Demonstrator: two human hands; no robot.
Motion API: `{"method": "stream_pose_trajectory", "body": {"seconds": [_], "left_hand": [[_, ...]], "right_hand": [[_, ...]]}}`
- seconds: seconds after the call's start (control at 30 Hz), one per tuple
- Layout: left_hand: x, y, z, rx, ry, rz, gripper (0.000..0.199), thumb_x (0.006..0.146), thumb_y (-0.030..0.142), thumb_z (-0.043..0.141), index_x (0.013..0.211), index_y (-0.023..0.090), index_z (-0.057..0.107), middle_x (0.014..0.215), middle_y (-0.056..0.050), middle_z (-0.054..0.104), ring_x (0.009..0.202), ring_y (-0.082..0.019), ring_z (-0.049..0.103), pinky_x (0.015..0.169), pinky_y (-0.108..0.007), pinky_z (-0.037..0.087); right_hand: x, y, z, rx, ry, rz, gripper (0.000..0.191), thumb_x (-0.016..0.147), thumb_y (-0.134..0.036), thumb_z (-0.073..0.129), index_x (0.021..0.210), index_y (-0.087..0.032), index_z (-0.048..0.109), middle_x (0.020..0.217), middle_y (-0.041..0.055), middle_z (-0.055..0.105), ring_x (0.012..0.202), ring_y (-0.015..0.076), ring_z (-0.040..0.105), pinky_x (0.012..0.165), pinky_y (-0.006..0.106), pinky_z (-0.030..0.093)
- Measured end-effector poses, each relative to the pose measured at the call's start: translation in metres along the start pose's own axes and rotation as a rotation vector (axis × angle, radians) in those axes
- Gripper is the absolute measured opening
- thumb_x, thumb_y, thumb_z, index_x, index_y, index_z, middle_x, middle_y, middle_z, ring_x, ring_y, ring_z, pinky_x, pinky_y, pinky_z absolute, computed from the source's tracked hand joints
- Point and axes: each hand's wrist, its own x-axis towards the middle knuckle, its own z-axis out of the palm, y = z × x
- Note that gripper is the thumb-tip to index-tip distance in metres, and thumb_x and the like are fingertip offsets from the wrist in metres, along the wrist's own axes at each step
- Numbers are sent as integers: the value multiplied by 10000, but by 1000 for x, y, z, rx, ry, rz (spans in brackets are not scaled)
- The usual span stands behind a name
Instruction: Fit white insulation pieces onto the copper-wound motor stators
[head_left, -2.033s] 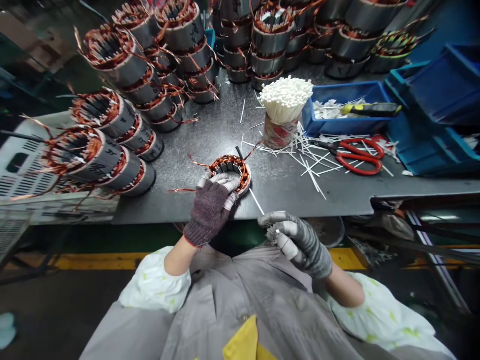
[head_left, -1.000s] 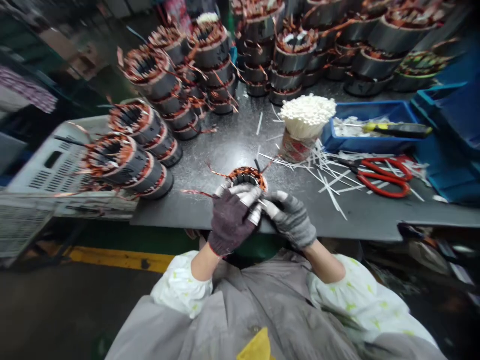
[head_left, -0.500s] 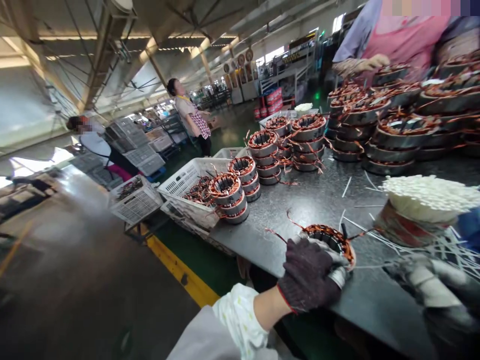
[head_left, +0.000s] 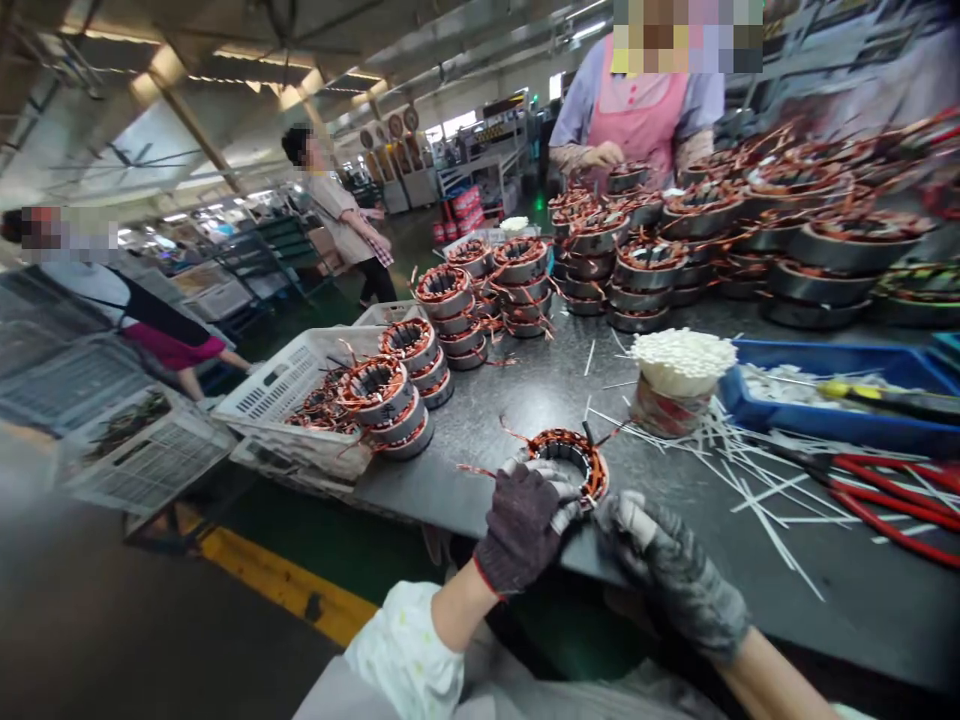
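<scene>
A copper-wound motor stator lies on the dark tabletop near its front edge, loose wire ends sticking out. My left hand, in a dark purple knit glove, is closed on the stator's near left rim, with fingers over the ring and into its bore. My right hand, in a dirty grey glove, is close against the stator's right side. Its fingers are curled together, and what they hold, if anything, is hidden. Beyond it stands a bundle of thin white sticks in a worn wrap, with loose white strips scattered around.
Stacked stators line the table's left edge beside a white crate. More stator stacks fill the back. A blue tray and red-handled cutters lie right. A co-worker in a pink apron works across the table.
My right hand has moved left, in close to the stator; a pale strand stretched between them earlier no longer shows. My left hand stays on the ring. The view has turned right.
</scene>
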Motion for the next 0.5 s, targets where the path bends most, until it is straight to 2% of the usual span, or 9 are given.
{"method": "stream_pose_trajectory", "body": {"seconds": [0.07,0.13,0.2,0.23,0.27,0.33,0.4,0.43,0.5], "left_hand": [[3,1,-1,-29,-21,23,144,945,307,658,1062,254,722,1114,-45,774,1172,-227,675,1087,-473,464],[5,5,-2,-92,-33,77,146,958,317,641,1054,245,724,1100,-49,774,1149,-218,685,1078,-457,468],[7,11,-3,-149,-46,136,162,981,311,605,1066,232,718,1107,-47,773,1145,-211,685,1074,-447,466],[7,14,-3,-164,-50,159,170,991,302,589,1085,230,712,1120,-44,771,1159,-212,680,1074,-448,462],[7,15,-2,-165,-53,174,176,998,289,579,1110,232,704,1142,-40,768,1185,-217,669,1083,-456,454],[5,17,-2,-137,-39,185,211,1001,255,577,1183,244,682,1216,-42,748,1260,-231,633,1118,-479,433],[0,18,-3,-78,9,155,264,985,225,603,1242,245,660,1271,-64,720,1291,-244,608,1123,-478,445],[-3,18,-5,-45,39,130,282,975,212,618,1253,239,654,1271,-78,713,1271,-246,615,1099,-465,471],[-7,19,-9,9,71,87,263,962,198,634,1222,219,662,1217,-96,718,1185,-243,645,1014,-421,533]], "right_hand": [[-8,-3,-7,-109,62,-112,211,812,-423,748,1018,-381,768,956,78,794,861,307,762,711,426,652],[2,-12,-14,-189,69,-182,261,821,-412,734,1076,-373,773,1049,80,793,948,308,755,804,438,649],[26,-24,-16,-104,64,-64,229,893,-442,633,990,-305,788,972,95,789,887,295,745,803,448,640],[40,-27,-16,-16,34,55,245,897,-466,626,921,-278,780,918,94,778,860,287,735,790,440,636],[51,-29,-17,78,18,182,282,912,-483,607,851,-255,760,864,90,763,813,269,725,755,423,632],[62,-29,-20,145,58,301,379,980,-496,487,843,-234,725,862,76,749,760,228,711,705,389,623],[52,-31,-25,189,171,331,324,982,-449,491,877,-227,703,1006,74,753,844,216,720,760,380,621],[42,-33,-27,174,218,308,260,963,-415,530,911,-228,703,1093,78,745,938,225,720,836,395,614],[20,-36,-24,56,209,224,198,924,-353,593,1029,-238,715,1239,87,713,1141,254,679,1009,441,558]]}}
